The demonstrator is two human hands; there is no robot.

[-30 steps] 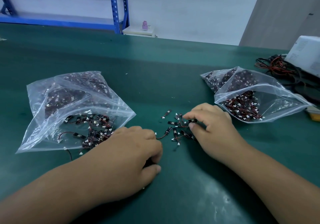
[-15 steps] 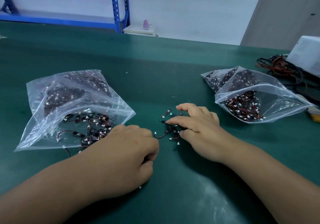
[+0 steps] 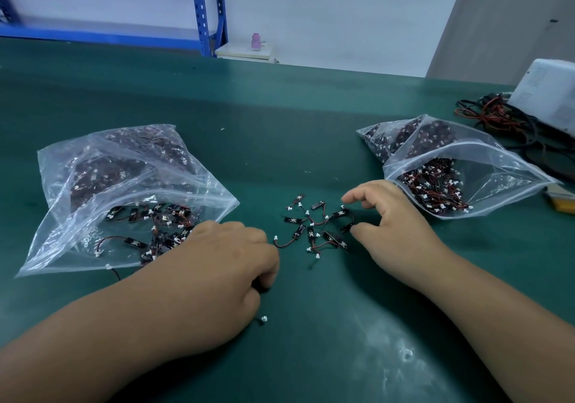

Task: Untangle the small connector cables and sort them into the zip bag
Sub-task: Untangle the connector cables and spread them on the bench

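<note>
Mid green tabletop, small black-and-red connector cables lie just left of our empty, half-open right hand; our left hand curls round one cable.

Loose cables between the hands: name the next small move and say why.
Probably the right hand should pinch the cable nearest its thumb and lift it off the loose cables: its fingers hang curled over that edge, holding nothing, and several wires there cross.
</note>
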